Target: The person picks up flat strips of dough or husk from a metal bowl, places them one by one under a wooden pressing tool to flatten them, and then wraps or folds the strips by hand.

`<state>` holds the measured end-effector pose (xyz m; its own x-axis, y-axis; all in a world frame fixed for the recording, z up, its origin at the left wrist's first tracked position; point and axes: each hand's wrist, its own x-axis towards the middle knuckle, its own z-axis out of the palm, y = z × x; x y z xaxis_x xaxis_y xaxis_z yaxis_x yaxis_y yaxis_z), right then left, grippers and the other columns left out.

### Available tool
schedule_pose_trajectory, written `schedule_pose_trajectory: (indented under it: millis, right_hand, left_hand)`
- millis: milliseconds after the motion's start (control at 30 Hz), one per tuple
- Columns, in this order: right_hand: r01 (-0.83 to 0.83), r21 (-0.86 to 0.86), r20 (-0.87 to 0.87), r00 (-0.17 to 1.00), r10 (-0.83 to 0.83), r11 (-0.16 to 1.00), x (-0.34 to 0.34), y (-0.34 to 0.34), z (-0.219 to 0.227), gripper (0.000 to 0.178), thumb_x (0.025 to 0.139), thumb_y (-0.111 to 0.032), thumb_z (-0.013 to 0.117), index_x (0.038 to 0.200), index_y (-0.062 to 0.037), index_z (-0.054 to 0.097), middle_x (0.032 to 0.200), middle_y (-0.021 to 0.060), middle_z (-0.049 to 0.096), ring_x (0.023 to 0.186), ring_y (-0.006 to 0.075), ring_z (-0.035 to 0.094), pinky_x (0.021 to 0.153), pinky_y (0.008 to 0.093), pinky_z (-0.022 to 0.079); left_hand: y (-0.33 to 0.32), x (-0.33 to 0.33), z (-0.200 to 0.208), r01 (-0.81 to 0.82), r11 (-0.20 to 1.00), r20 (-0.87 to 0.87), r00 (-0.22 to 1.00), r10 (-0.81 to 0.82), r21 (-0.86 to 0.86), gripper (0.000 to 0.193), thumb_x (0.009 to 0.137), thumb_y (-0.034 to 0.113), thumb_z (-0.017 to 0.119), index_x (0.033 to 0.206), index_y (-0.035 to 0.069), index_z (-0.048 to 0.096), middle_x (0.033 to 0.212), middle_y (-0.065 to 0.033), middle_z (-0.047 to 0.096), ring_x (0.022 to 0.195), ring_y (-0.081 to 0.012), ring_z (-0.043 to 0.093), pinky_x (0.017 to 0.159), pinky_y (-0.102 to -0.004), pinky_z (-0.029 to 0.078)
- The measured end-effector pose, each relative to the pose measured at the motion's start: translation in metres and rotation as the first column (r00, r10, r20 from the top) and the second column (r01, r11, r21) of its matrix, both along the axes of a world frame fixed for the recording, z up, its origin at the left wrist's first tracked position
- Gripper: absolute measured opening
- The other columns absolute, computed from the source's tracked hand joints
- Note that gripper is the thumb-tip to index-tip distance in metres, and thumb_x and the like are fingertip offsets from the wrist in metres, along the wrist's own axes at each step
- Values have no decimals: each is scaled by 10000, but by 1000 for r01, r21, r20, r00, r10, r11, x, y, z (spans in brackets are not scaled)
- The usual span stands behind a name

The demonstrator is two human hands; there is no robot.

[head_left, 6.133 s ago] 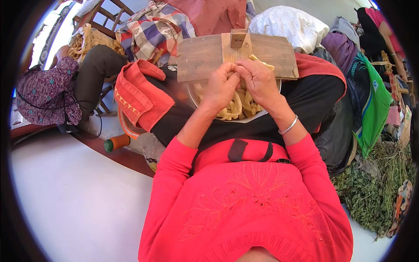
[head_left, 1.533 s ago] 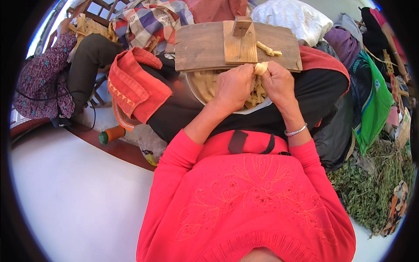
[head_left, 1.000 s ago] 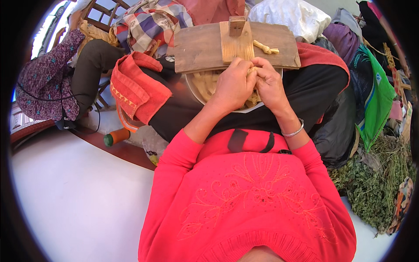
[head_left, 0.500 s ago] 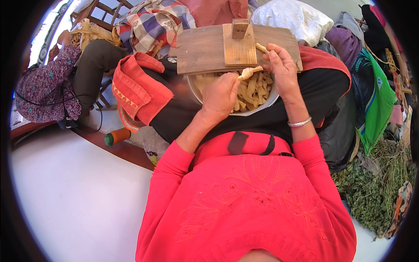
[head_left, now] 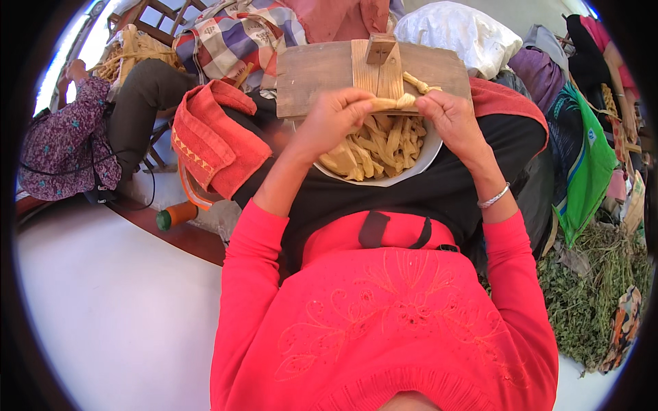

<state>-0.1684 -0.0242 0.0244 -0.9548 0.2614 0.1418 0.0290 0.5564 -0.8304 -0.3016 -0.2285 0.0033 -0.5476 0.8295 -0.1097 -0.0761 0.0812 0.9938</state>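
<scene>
A pale tan, flexible strip [head_left: 389,104] with a knot in it is stretched level between my two hands, above a bowl. My left hand [head_left: 332,122] pinches its left end between thumb and fingers. At the knot's right side, my right hand [head_left: 454,122] grips it with thumb and bent fingers. Another knotted tan piece [head_left: 419,83] rests on the wooden board just beyond; I cannot tell whether it joins the held strip. Below lies a white bowl [head_left: 430,152] in my lap, heaped with similar strips [head_left: 387,147]. The wooden board [head_left: 308,72] covers its far part.
An upright wooden block [head_left: 380,48] is fixed to the board. Red towels [head_left: 219,140] drape both my knees. At left sit an orange spool [head_left: 178,216] and another person [head_left: 72,140]. A white sack [head_left: 456,34], green bag [head_left: 589,164] and dried plants [head_left: 589,301] lie around the right side.
My hands have come level, with the knotted strip pulled straight between them. My left hand rose slightly; my right hand came down to the knot. A knotted piece now shows on the board.
</scene>
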Motion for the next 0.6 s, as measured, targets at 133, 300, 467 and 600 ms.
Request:
schedule_pose_trajectory:
  millis: [133, 300, 467, 600]
  right_hand:
    - [142, 62, -46, 989, -139, 988, -20, 8, -6, 327, 918, -256, 597, 745, 15, 538, 595, 136, 399, 562, 206, 334, 524, 336, 382]
    - [164, 200, -60, 986, -155, 966, -32, 12, -14, 324, 901, -282, 595, 752, 6, 586, 625, 197, 516, 562, 345, 483, 556, 404, 415]
    - [52, 553, 136, 979, -151, 832, -33, 6, -22, 223, 855, -268, 617, 777, -63, 655, 714, 137, 614, 704, 362, 587, 638, 448, 458]
    - [39, 742, 50, 992, -114, 669, -9, 3, 8, 192, 791, -217, 674, 947, -106, 677, 937, 85, 646, 880, 300, 603, 734, 415, 469]
  left_hand:
    - [11, -28, -5, -72, 997, 27, 997, 72, 10, 185, 927, 123, 516, 1015, 8, 630, 720, 46, 556, 653, -29, 464, 581, -192, 382]
    - [25, -38, -22, -138, 990, -44, 990, 137, -38, 146, 919, 136, 531, 966, 19, 604, 731, 5, 583, 639, -74, 496, 578, -223, 396]
    - [29, -41, -40, -351, 912, -711, 696, 101, -214, 150, 885, 169, 563, 923, 26, 590, 762, -153, 637, 715, -318, 622, 647, -379, 464]
    - [5, -29, -18, -418, 886, -715, 681, 158, -202, 170, 877, 186, 577, 937, 27, 581, 777, -160, 644, 732, -330, 634, 656, -392, 475]
